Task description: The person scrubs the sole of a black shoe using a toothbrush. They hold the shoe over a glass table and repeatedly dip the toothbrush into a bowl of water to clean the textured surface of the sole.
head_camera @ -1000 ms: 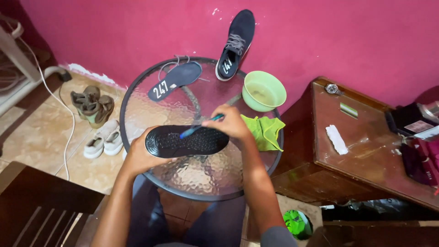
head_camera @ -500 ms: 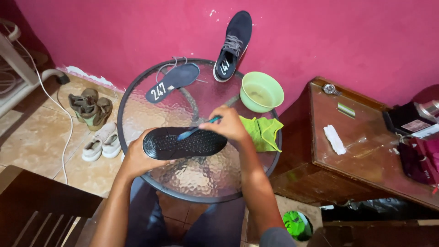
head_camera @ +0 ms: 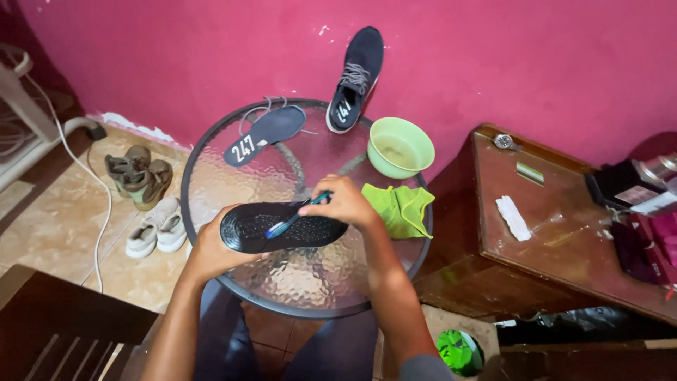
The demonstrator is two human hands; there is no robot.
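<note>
Over the round textured-glass table [head_camera: 211, 169], our left hand [head_camera: 211, 250] clasps the black perforated shoe insole [head_camera: 310, 229] sole-up to steady it, while our right hand [head_camera: 345, 204] pinches a blue toothbrush [head_camera: 293, 220], bristles against it.

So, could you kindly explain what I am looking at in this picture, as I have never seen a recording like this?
There is no machine here: a camera worn on a person's head looks down at their two bare hands. They sit at a round glass table with a dark rim beside a pink wall. The left hand holds a black shoe turned sole-up, and the right hand holds a blue toothbrush-like brush against the sole. Also on the table lie a dark insole, a light green bowl and a crumpled green cloth. A dark lace-up shoe leans against the wall. Two more pairs of shoes sit on the tiled floor to the left.
</note>
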